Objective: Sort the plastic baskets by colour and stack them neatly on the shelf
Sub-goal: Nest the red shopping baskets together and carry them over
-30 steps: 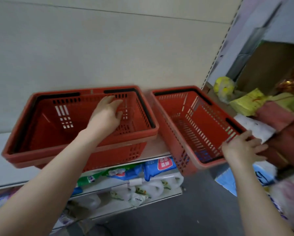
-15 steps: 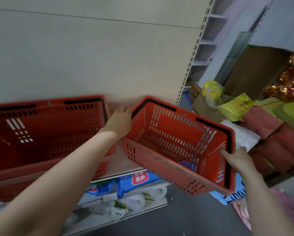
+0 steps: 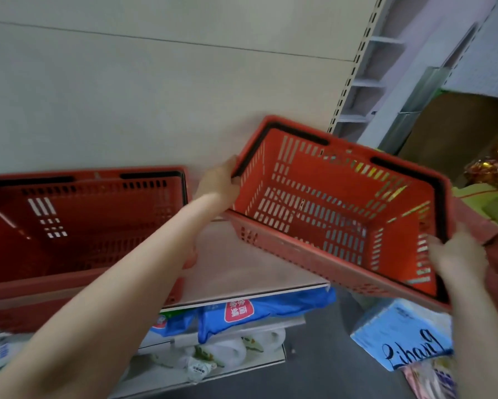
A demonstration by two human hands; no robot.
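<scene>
Red basket [image 3: 337, 208], empty, held in the air at a tilt over the right end of the shelf [image 3: 242, 269]; its right end hangs past the shelf edge and sits lower than its left. I see black handles folded along its rim. Left hand [image 3: 220, 184] grips the basket's left short end, fingers curled over the rim. Right hand [image 3: 455, 254] grips the right short end, fingers closed on the rim there; this hand is blurred, so finger detail is poor.

Stacked red baskets [image 3: 78, 234] rest on the shelf to the left, nested, at least two by the doubled rims. My left forearm crosses in front of their right corner. A bare strip of shelf lies between the stack and the held basket.

Below the shelf: blue packets [image 3: 259, 311] and white bags on a lower tier. Lower right, a blue pack with dark script [image 3: 406, 338].
</scene>
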